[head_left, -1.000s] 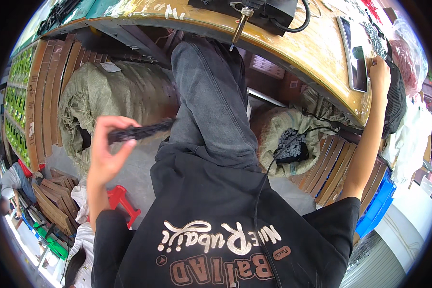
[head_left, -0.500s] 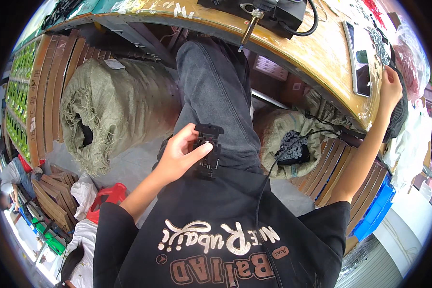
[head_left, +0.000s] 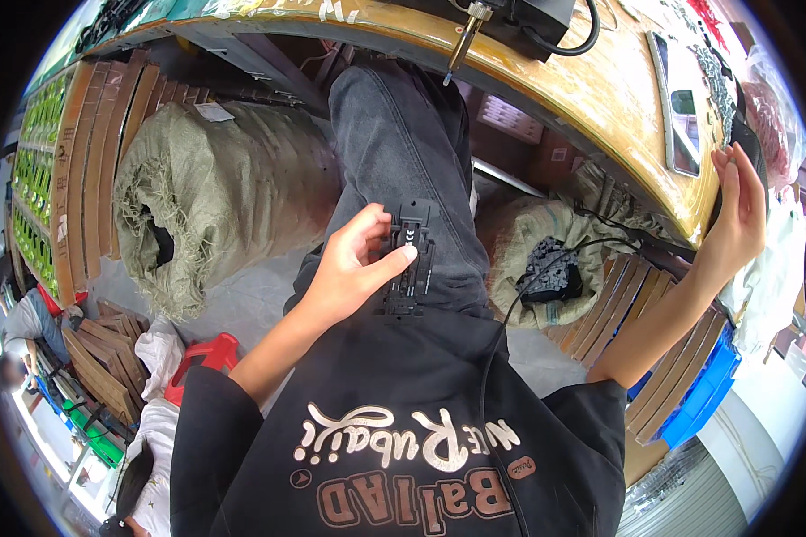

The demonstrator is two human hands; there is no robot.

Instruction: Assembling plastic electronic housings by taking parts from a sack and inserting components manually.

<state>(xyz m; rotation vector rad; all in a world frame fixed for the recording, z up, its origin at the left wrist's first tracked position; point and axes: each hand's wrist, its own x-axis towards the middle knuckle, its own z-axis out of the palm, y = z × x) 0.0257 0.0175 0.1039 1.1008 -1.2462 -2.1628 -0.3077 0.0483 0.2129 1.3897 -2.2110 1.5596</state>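
at the left, a bulky woven sack (head_left: 224,192) lies at ten o'clock from the left hand (head_left: 351,268), apart from it. the left hand is clamped on a black plastic part (head_left: 410,255), its thumb pressed on the upward face and its other fingers around the near edge. the part lies at three o'clock from that hand's knuckles, above the lap, and its long axis runs roughly from twelve to six o'clock, close to the line of the grey trouser leg (head_left: 414,148) beneath. whether it rests on the cloth, i cannot tell.

at twelve o'clock from the part, leaning a touch toward one, and well apart from it, a metal-tipped tool (head_left: 467,40) points down past the bench edge. farther right, a second sack (head_left: 501,242) sits at three o'clock, between the part and the right forearm.

on the bench (head_left: 600,89), a phone (head_left: 678,107) lies at eleven o'clock from the right hand (head_left: 741,201). a strip of small dark pieces (head_left: 715,82) is near that hand's fingertips, at twelve o'clock. those fingertips are drawn together; whether they pinch anything, i cannot tell. the left hand is much the nearer to the part.
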